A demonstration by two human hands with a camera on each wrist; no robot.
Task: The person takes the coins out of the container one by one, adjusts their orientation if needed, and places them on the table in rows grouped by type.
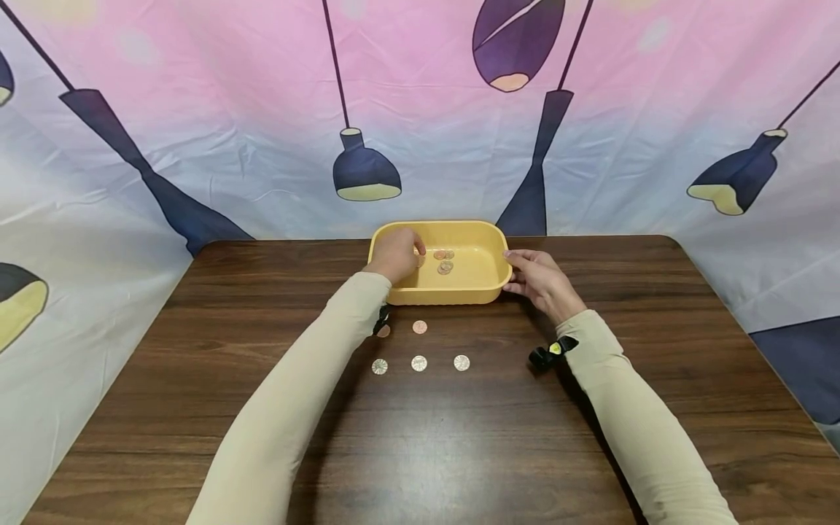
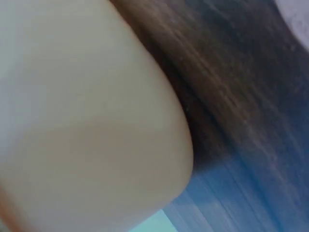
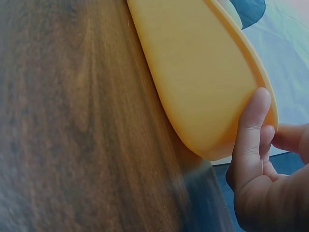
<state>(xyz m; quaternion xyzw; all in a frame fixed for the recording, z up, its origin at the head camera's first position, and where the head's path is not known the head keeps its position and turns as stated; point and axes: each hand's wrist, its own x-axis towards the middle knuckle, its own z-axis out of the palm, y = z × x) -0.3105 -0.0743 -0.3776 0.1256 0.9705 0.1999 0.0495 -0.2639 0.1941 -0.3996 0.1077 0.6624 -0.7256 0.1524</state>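
A yellow tray [image 1: 453, 295] sits at the far edge of the table with several coins [image 1: 445, 267] on its floor. My left hand [image 1: 394, 254] reaches over its left end, fingers bent down inside, right by a copper-coloured coin [image 1: 420, 260]. Whether those fingers pinch that coin I cannot tell. At the tray's right end my right hand [image 1: 541, 281] grips the rim between thumb and fingers, which the right wrist view also shows on the tray wall [image 3: 207, 96]. A blurred pale surface fills much of the left wrist view.
On the wooden table [image 1: 420, 437], in front of the tray, lie two copper-coloured coins, one [image 1: 420, 327] in plain sight and one [image 1: 383, 331] partly behind the left wrist. Nearer is a row of three silvery coins [image 1: 418, 363]. A patterned cloth [image 1: 275, 146] hangs behind the table.
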